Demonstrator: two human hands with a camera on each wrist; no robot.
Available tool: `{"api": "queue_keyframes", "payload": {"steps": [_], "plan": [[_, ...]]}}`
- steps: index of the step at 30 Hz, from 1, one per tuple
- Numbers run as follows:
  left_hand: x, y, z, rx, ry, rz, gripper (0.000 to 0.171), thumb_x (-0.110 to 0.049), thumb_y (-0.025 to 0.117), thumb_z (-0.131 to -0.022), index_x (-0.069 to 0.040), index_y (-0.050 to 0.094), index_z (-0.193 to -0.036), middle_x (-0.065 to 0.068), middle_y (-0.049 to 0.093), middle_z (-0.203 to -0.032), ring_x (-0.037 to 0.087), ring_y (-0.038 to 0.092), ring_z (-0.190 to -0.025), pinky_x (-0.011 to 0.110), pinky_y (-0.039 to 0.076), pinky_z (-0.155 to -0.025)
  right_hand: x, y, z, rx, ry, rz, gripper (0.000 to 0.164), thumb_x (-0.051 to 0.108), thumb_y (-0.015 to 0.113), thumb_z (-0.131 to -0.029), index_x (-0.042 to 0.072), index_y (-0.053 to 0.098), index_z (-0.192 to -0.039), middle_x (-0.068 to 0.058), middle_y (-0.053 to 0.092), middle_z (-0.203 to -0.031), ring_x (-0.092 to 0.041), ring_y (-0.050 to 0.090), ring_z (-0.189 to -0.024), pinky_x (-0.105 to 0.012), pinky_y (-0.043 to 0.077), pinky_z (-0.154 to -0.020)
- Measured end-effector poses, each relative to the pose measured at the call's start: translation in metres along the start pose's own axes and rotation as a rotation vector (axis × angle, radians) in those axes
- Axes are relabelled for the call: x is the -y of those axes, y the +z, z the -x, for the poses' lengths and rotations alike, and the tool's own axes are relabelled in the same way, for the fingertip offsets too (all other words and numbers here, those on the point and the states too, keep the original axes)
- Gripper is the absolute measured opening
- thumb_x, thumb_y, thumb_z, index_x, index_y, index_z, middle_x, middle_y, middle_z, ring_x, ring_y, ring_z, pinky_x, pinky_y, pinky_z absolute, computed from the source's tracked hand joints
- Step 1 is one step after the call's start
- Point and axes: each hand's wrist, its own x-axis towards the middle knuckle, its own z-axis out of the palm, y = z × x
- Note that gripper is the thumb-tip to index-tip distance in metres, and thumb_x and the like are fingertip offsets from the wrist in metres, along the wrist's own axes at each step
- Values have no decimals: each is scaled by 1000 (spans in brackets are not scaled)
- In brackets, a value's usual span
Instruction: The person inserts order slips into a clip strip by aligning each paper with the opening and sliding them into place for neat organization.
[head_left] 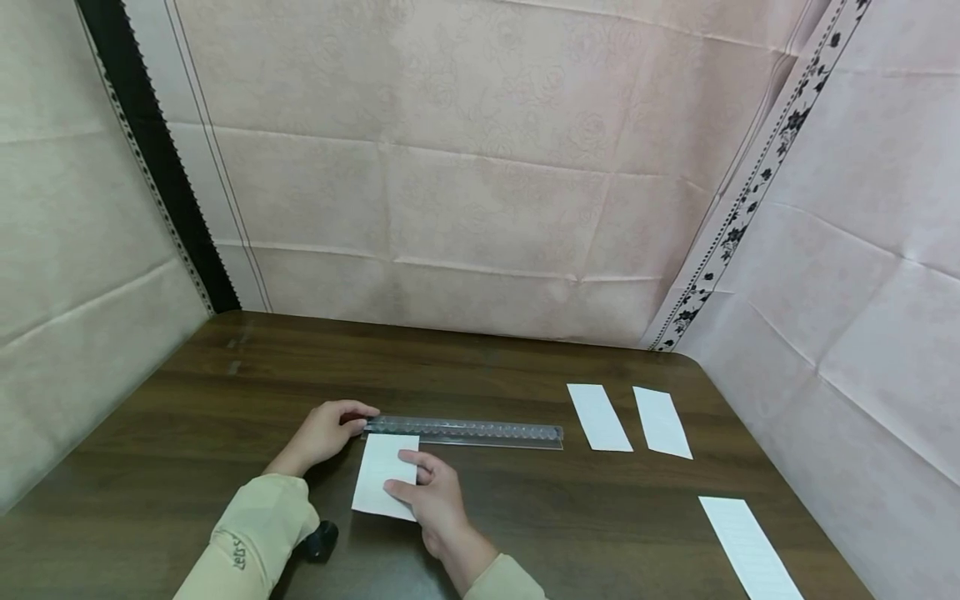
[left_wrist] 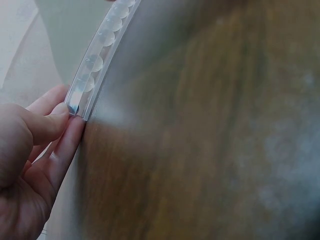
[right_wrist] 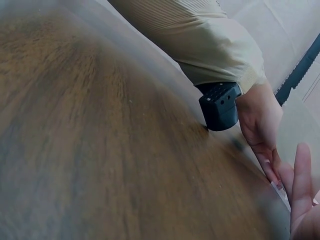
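Note:
A long, clear plastic ruler [head_left: 487, 433] with a row of scallop-like shapes along it lies across the brown table. At its left end, my left hand [head_left: 322, 435] pinches it between thumb and fingers, as the left wrist view of the ruler [left_wrist: 95, 62] also shows. My right hand [head_left: 441, 502] grips a white paper piece [head_left: 375, 477] by its right edge, thumb on the front face. That paper is tilted up just in front of the ruler and overlaps its left part in the head view. Part of the paper [right_wrist: 295, 132] also appears in the right wrist view.
Two white paper strips [head_left: 600, 418] [head_left: 663, 422] lie right of the ruler. Another white strip [head_left: 750, 546] lies nearer the front right. Pale cloth [head_left: 480, 208] hangs behind the table [head_left: 187, 467] and at both sides. A black device [right_wrist: 220, 107] sits on the left wrist.

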Motion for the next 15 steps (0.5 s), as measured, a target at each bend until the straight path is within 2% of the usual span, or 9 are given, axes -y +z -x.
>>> {"api": "queue_keyframes", "payload": {"steps": [15], "plan": [[-2, -1, 2, -11, 20, 8, 21, 0, 57, -90, -7, 69, -106, 13, 64, -109, 33, 56, -105, 52, 43, -89, 2, 7, 0, -3, 33, 4, 38, -9, 71, -75, -3, 62, -111, -10, 68, -92, -19, 65, -73, -29, 54, -64]]}}
